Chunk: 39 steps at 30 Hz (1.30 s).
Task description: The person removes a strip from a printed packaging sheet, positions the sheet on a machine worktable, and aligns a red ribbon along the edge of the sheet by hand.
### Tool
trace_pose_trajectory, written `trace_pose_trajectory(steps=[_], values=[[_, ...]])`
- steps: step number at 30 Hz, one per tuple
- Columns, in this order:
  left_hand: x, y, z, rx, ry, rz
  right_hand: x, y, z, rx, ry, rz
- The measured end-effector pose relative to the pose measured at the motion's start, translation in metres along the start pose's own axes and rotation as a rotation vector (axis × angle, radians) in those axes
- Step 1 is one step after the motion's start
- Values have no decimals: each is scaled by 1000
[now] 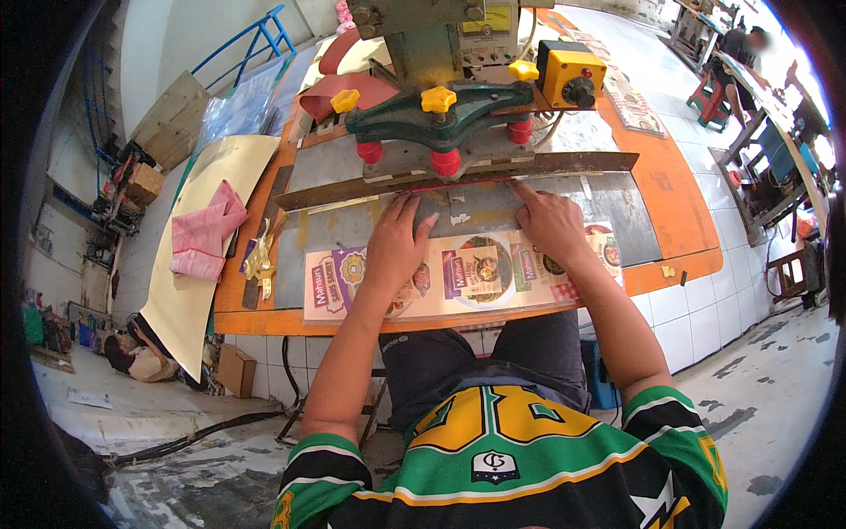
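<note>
Seated before an orange worktable (683, 251), we set our two bare hands side by side on a grey metal plate (630, 212), beneath a green press bracket (423, 134). Our left hand (397, 242) lies palm down left of centre, its fingers close together and pointing to the long metal bar (573, 166), its thumb standing apart. Our right hand (553, 225) lies opposite, index finger stretched toward the same bar; we cannot tell whether either set of fingertips pinches a thin film there. A narrow red line runs along the bar's lower edge between the hands.

The printed food-picture sheet (436, 286), long and glossy, lies flat along the table's front edge, our forearms crossing above it. Between the hands we note a small white scrap (460, 219) on the plate.

The bracket carries yellow star knobs (438, 100) above and red cylindrical feet (445, 162) below. To its right we see a yellow control box (573, 78) with a black dial; behind it, an analog meter (487, 22). At left, a crumpled pink cloth (207, 236) rests on a curved cream sheet (172, 304), near gold foil scraps (258, 260). At upper right, a person sits near a red stool (708, 99).
</note>
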<state>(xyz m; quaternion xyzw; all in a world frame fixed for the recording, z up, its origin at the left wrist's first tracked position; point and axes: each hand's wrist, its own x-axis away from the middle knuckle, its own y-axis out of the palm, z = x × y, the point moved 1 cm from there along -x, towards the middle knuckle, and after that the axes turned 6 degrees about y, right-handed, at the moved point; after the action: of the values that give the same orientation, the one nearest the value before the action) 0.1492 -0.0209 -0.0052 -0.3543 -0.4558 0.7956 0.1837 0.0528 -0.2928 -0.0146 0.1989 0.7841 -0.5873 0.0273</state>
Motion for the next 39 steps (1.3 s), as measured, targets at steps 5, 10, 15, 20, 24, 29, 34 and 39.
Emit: trace_pose_trajectory(steps=[5, 10, 15, 20, 24, 29, 34, 39], values=[[1, 0, -1, -9, -14, -23, 1, -11, -9, 24, 38, -55], [1, 4, -4, 0, -7, -25, 1, -7, -5, 25, 29, -44], [1, 3, -1, -55, 17, -3, 1, -6, -5, 14, 28, -40], [3, 2, 2, -22, 19, 36, 1, -5, -3, 17, 9, -13], [4, 0, 3, 20, -14, 62, 1, -10, -7, 33, 25, -39], [4, 2, 1, -15, 4, 61, 1, -8, -5, 24, 27, -28], [3, -2, 4, -32, 0, 35, 2, -10, -7, 20, 32, -36], [3, 1, 0, -26, -22, 0, 2, -12, -9, 27, 24, -34]])
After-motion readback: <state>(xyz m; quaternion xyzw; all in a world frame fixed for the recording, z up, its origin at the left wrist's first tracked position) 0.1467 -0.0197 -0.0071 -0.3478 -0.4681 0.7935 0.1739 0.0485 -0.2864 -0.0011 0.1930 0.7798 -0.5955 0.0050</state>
